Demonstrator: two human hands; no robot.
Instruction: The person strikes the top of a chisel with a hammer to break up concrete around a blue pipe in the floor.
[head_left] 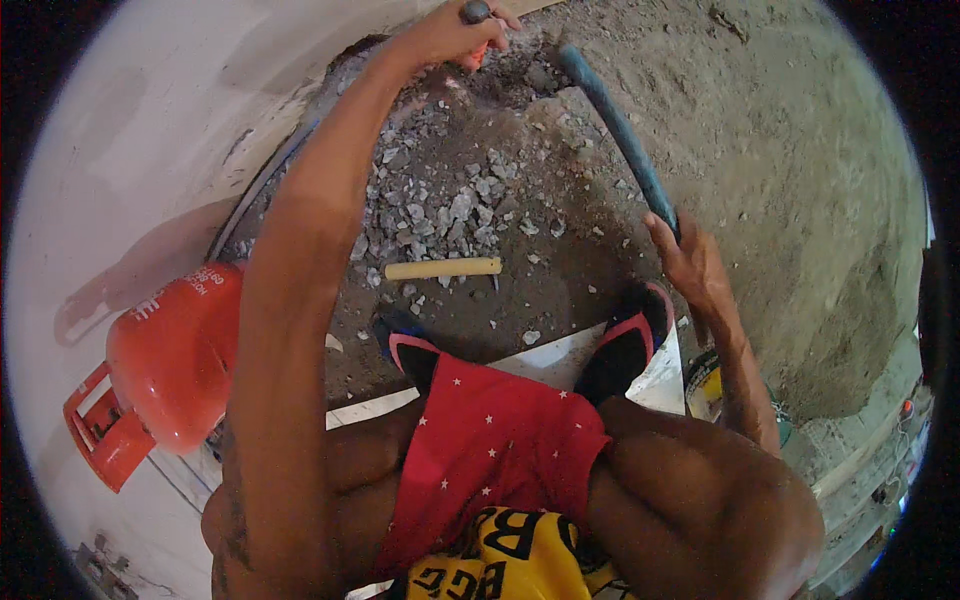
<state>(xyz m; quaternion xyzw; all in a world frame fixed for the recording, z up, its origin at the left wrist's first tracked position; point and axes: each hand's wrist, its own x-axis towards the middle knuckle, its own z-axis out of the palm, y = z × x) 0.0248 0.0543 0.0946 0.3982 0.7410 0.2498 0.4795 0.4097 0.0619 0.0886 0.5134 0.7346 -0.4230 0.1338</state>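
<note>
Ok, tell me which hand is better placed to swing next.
Probably the right hand: it holds one end of a long blue-grey bar that slants toward the left hand, which is closed around a dark, round-topped tool.

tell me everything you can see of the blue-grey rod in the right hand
The rod is long, slim and roundish, blue-grey with darker, scuffed-looking patches; whether it is metal, wood or plastic can't be told. It looks slightly bowed, though the lens may cause that. The right hand grips its near end, hiding that tip. From there it slants forward and to the left, its blunt far end near the broken ground. Whether that end touches the ground is unclear.
</note>
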